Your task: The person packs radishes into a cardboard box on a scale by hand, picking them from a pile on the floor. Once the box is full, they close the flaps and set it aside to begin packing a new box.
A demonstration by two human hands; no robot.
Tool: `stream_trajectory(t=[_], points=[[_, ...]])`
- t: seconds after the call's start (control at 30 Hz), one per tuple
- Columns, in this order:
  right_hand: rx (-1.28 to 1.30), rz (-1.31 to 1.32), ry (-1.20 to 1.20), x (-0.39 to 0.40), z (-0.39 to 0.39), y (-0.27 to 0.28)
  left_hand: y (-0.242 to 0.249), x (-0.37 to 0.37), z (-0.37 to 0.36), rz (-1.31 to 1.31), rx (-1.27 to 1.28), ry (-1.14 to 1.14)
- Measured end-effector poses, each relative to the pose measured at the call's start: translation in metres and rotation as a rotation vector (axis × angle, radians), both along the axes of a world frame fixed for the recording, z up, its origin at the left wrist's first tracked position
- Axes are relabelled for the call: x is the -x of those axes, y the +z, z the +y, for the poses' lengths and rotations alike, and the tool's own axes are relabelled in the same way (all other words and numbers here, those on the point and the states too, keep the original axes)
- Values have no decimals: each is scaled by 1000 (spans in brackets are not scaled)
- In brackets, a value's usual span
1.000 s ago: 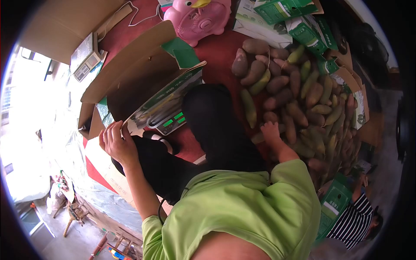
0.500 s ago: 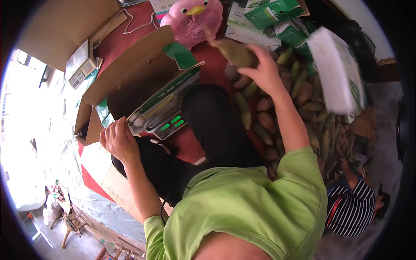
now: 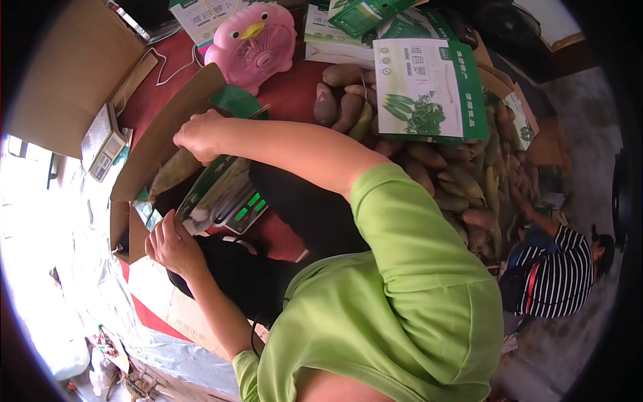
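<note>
My right hand (image 3: 201, 136) reaches across into an open cardboard box (image 3: 161, 127) and grips a long green radish (image 3: 173, 175) by its upper end. The radish slants downward inside the box, its tapered tip near the left end. My left hand (image 3: 174, 246) holds the near left corner of the box, fingers curled over its edge. A scale (image 3: 246, 213) with lit green displays shows partly under the printed front flap. The floor of the box is mostly hidden by the flap and my right arm.
Many green and reddish radishes (image 3: 462, 181) lie heaped at right, with a white-and-green printed box (image 3: 418, 87) over them. A pink bird-shaped fan (image 3: 258, 50) stands behind. Another scale (image 3: 104, 144) sits at left. A person in a striped shirt (image 3: 556, 275) is at far right.
My right hand has carried the radish left from beside the heap into the open box. My left hand keeps its hold on the corner. The view has shifted; the printed box no longer looks blurred.
</note>
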State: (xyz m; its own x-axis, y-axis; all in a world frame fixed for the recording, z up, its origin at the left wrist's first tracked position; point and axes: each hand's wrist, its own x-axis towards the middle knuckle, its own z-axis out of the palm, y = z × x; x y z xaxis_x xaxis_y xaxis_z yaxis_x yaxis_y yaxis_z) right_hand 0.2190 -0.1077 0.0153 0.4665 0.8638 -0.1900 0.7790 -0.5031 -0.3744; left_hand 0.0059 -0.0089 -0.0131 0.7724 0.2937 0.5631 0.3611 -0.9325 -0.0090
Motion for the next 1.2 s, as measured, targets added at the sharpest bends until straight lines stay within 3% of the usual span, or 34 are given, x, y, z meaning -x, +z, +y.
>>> stream_trajectory(t=[0.1,0.27,0.33,0.37,0.43,0.47,0.53,0.63,0.7,0.73,0.87,1.0,1.13,1.2], points=[[216,-49,-35,-8,11,-14,0,0,0,-3,21,10],[28,1,-53,-11,-10,-13,0,1,1,-25,-8,-36],[-507,51,-187,0,-40,-1,0,2,1,-21,-24,-39],[-506,52,-204,2,-55,1,-1,2,1,-24,-36,-35],[-1102,-3,-290,10,-93,-1,-2,3,2,-40,-21,-51],[-1125,-46,-373,13,-116,-8,-1,3,1,-50,-17,-63],[-1106,-21,-574,19,-162,-39,0,3,-1,-44,-38,-80],[-895,128,-871,40,-235,-129,-2,2,4,-21,-19,-76],[-679,135,-949,75,-287,-195,-1,1,3,-16,-40,-95],[-386,220,-1056,93,-312,-220,-1,1,2,-25,-41,-81],[-54,288,-1225,165,-388,-268,-4,2,3,-29,-22,-69],[-19,273,-1397,192,-445,-291,-5,1,8,-34,-24,-78],[-390,135,-1983,182,-511,-300,-5,1,9,-46,-4,-94],[-768,120,-2231,178,-582,-370,-4,-1,5,-48,-10,-96]])
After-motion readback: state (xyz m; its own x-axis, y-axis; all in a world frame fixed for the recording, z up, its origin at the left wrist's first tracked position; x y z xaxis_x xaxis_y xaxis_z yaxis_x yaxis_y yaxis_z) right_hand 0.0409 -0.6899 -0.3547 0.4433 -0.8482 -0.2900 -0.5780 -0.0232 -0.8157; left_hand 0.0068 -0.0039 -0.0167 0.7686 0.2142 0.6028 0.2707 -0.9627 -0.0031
